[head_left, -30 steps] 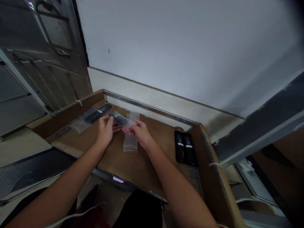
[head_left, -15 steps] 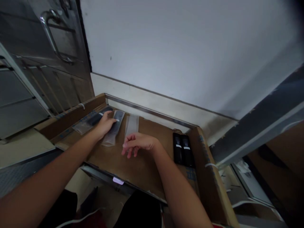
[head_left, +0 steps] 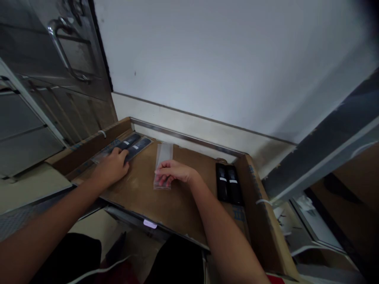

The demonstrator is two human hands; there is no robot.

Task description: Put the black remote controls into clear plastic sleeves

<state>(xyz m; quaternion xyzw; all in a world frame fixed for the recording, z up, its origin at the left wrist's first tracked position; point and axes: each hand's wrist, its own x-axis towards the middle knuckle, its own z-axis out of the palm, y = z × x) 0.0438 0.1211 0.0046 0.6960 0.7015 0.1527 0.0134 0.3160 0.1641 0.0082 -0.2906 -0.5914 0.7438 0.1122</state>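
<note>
My left hand [head_left: 114, 167] rests with bent, parted fingers on the lower end of two black objects in clear bags. The nearer bagged black object [head_left: 139, 146] lies slanted beside the farther bagged one [head_left: 128, 141], each with a small white label. My right hand [head_left: 174, 172] is over a flat clear plastic bag [head_left: 165, 152], its fingers loosely curled and apart. Whether the fingertips touch that bag I cannot tell. Two black bottle-like objects [head_left: 222, 191] with white labels lie side by side at the right, without visible bags.
A cardboard liner [head_left: 142, 193] covers the worktop, with raised cardboard walls [head_left: 260, 213] at left and right. Behind it runs a white wall panel [head_left: 192, 59]. A metal door handle [head_left: 63, 51] is at upper left.
My left hand has moved toward me and left, and the nearer bagged object now lies against the other one. My right hand has moved slightly up over the clear bag.
</note>
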